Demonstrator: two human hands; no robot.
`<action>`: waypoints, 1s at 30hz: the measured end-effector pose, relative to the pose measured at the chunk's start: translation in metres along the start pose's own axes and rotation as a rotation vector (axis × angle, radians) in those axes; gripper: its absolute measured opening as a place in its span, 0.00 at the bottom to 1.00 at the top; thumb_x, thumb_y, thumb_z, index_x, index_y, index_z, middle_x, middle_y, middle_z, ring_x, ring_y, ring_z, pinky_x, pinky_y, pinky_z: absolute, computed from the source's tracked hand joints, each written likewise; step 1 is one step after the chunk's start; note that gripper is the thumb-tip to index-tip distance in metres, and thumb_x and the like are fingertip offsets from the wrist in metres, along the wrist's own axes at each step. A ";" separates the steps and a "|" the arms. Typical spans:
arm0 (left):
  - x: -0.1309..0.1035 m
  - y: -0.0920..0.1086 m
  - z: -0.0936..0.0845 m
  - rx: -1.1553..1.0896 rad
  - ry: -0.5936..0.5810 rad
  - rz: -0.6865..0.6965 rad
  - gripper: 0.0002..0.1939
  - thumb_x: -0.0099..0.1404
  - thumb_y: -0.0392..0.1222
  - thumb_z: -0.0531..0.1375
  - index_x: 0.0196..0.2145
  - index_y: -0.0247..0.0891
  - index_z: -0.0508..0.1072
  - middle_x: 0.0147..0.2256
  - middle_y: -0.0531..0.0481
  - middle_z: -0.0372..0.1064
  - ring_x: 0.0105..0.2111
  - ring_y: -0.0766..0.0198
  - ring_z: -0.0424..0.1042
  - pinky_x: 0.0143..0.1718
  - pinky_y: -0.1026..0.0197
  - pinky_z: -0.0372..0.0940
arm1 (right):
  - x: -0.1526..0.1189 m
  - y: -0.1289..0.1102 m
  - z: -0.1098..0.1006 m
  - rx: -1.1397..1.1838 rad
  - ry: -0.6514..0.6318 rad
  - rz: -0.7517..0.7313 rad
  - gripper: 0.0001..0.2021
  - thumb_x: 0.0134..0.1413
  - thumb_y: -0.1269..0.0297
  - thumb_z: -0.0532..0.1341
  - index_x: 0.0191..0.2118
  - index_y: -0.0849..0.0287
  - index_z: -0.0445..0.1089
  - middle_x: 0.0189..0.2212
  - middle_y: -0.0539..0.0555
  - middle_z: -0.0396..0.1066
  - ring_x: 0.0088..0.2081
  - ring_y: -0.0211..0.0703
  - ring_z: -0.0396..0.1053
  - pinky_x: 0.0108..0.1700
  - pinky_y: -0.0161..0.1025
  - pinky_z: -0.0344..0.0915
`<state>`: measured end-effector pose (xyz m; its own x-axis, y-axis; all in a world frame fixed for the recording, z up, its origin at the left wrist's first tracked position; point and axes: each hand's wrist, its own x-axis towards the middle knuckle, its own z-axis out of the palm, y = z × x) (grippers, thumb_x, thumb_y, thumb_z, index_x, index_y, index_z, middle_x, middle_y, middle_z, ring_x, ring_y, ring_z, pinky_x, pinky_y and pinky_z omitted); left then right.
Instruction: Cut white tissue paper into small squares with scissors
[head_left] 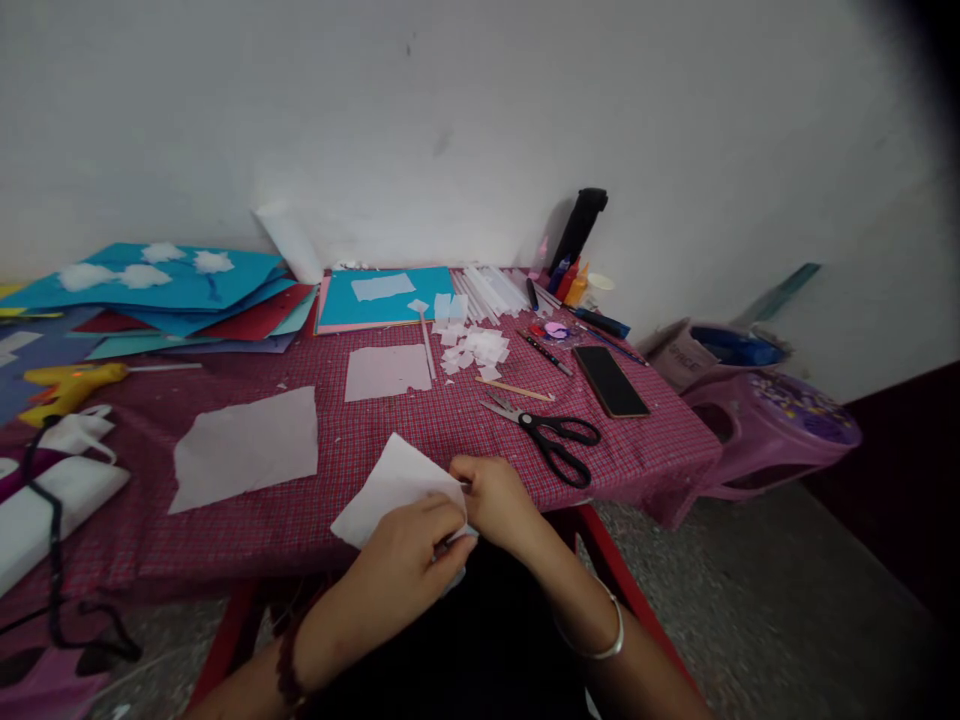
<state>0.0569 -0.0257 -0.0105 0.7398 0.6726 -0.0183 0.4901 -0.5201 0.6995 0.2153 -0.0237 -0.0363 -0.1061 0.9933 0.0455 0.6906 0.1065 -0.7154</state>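
Observation:
Both of my hands are closed on one sheet of white paper (397, 487), held over the front edge of the table. My left hand (409, 550) pinches its near edge between thumb and fingers. At the right end of the sheet, my right hand (495, 500) grips it with curled fingers, partly hiding that edge. Black-handled scissors (536, 423) lie partly open just beyond my right hand. Two more torn-edged paper pieces, a large one (251, 447) and a smaller one (388, 372), lie flat on the red checked cloth.
A yellow glue gun (71, 388) and a white device with a black cord (56, 510) lie at the left. Blue card sheets (247, 290) with cotton tufts are stacked behind. Small paper squares (476, 350), glue sticks (491, 292) and a phone (611, 381) are toward the right, beside a pink stool (750, 440).

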 end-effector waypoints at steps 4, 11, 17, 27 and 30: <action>0.000 0.004 -0.001 0.002 -0.030 -0.013 0.12 0.65 0.40 0.53 0.24 0.38 0.61 0.26 0.54 0.63 0.26 0.66 0.60 0.28 0.63 0.52 | 0.004 0.000 0.001 -0.074 0.023 0.058 0.08 0.46 0.73 0.58 0.19 0.58 0.64 0.17 0.47 0.64 0.22 0.37 0.59 0.25 0.34 0.47; -0.004 -0.010 -0.019 0.097 -0.038 -0.052 0.13 0.63 0.40 0.52 0.21 0.39 0.58 0.22 0.55 0.59 0.23 0.67 0.57 0.25 0.63 0.48 | 0.004 0.005 -0.002 0.041 0.061 0.050 0.07 0.48 0.73 0.56 0.32 0.56 0.69 0.24 0.47 0.70 0.27 0.38 0.65 0.29 0.32 0.54; 0.006 -0.042 -0.028 -0.106 0.284 -0.154 0.07 0.52 0.32 0.51 0.21 0.40 0.54 0.23 0.56 0.58 0.25 0.66 0.60 0.26 0.64 0.53 | 0.002 0.005 0.000 0.125 0.082 0.053 0.07 0.51 0.72 0.55 0.33 0.55 0.69 0.21 0.45 0.65 0.23 0.37 0.61 0.27 0.32 0.52; 0.016 -0.019 -0.020 -0.317 0.321 -0.133 0.07 0.55 0.34 0.53 0.33 0.37 0.66 0.28 0.54 0.66 0.28 0.66 0.66 0.30 0.64 0.60 | 0.001 -0.005 0.005 0.120 0.196 0.042 0.05 0.52 0.71 0.54 0.30 0.57 0.66 0.23 0.48 0.69 0.26 0.39 0.66 0.29 0.33 0.55; 0.013 -0.009 -0.023 0.065 0.292 -0.143 0.03 0.60 0.38 0.56 0.31 0.37 0.67 0.28 0.51 0.67 0.28 0.63 0.66 0.31 0.61 0.60 | -0.001 -0.006 0.008 0.114 0.244 0.048 0.06 0.54 0.69 0.55 0.27 0.57 0.65 0.21 0.47 0.67 0.24 0.38 0.64 0.27 0.32 0.54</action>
<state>0.0520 -0.0005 -0.0008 0.5023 0.8590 0.0994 0.6146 -0.4355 0.6577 0.2057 -0.0252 -0.0377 0.1101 0.9799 0.1664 0.6038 0.0670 -0.7943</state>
